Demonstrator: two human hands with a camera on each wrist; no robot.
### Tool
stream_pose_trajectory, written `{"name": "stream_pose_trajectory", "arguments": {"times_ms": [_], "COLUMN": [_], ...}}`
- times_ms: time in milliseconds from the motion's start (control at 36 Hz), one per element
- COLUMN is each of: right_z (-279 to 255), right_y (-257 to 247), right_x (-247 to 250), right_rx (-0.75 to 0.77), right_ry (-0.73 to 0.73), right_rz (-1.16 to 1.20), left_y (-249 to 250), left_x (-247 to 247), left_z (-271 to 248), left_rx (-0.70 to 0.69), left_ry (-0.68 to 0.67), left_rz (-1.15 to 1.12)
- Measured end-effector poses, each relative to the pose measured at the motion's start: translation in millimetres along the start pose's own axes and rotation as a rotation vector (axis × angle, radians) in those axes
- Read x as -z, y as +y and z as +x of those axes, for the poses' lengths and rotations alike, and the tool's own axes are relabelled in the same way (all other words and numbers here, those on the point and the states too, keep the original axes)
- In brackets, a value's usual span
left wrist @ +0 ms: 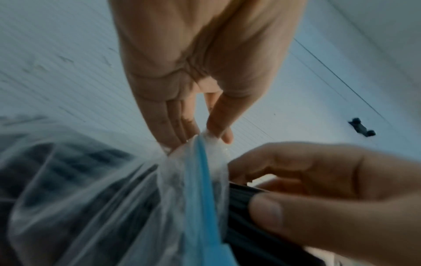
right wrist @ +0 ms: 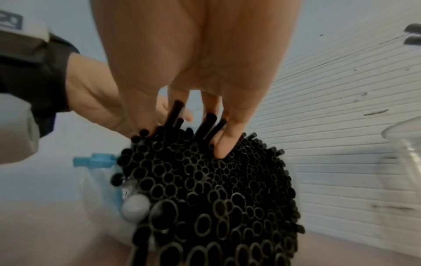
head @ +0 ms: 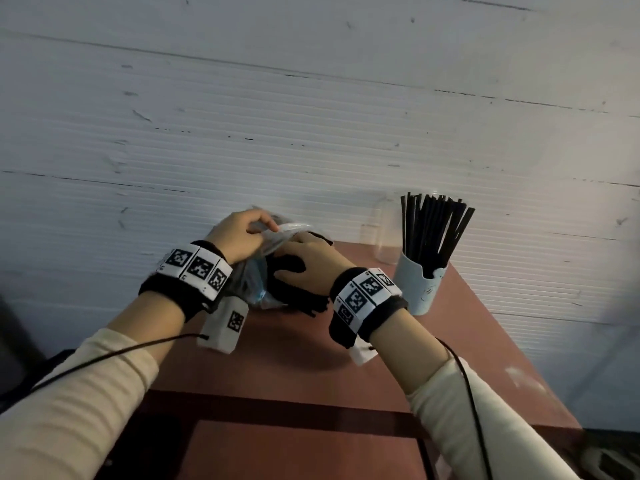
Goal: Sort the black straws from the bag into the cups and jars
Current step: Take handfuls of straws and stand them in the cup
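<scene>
Both my forearms reach forward over the red-brown table [head: 346,393], wrists close together, each wearing a black band with square printed markers. My left hand [head: 239,233] is raised a little above the table at the far left edge, knuckles up. My right hand [head: 308,261] lies lower and just beside it, palm down over the bundle.

To the right of my hands a pale paper cup [head: 424,289] stands on the table, already packed with black straws that fan out above its rim. Behind it, against the ribbed white wall [head: 242,116], are clear jars [head: 384,233]; they are hard to make out. A cable runs along each sleeve.

The clear plastic bag [head: 254,285] with a blue zip strip [left wrist: 200,189] lies on the table under my hands, and the black straws [right wrist: 205,189] stick out of its open mouth toward me, their round ends showing.

My left thumb and fingertips [left wrist: 177,129] pinch the top edge of the bag at the zip strip, holding it up. My right hand's fingers [right wrist: 224,144] are dug into the bundle, with a few straws raised between them and the thumb; in the left wrist view the thumb and fingers close around a group of straws.
</scene>
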State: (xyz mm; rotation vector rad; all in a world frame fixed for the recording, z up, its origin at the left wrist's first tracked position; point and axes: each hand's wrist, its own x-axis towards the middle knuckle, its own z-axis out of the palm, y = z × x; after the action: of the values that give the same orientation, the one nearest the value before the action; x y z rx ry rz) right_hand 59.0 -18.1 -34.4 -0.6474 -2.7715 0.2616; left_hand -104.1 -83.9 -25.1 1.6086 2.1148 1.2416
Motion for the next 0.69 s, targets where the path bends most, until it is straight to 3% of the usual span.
{"name": "stream_pose_trajectory", "arguments": {"times_ms": [306, 528, 694], "right_z": [11.6, 3.1, -14.5], "right_y": [-1.3, 14.3, 28.0], "right_x": [-3.1, 13.5, 23.2], "right_rx": [0.082, 0.081, 0.016], "right_ry": [-0.007, 0.178, 0.206], "right_rz": [-0.075, 0.063, 0.301], "left_y": [1.2, -2.5, -6.0], "left_x": [7.5, 6.9, 4.3], "left_z": [0.1, 1.3, 1.8], "left_rx": [-0.025, -0.031, -0.023], "left_ry": [-0.017, 0.007, 0.012], "left_rz": [-0.156, -0.226, -0.198]}}
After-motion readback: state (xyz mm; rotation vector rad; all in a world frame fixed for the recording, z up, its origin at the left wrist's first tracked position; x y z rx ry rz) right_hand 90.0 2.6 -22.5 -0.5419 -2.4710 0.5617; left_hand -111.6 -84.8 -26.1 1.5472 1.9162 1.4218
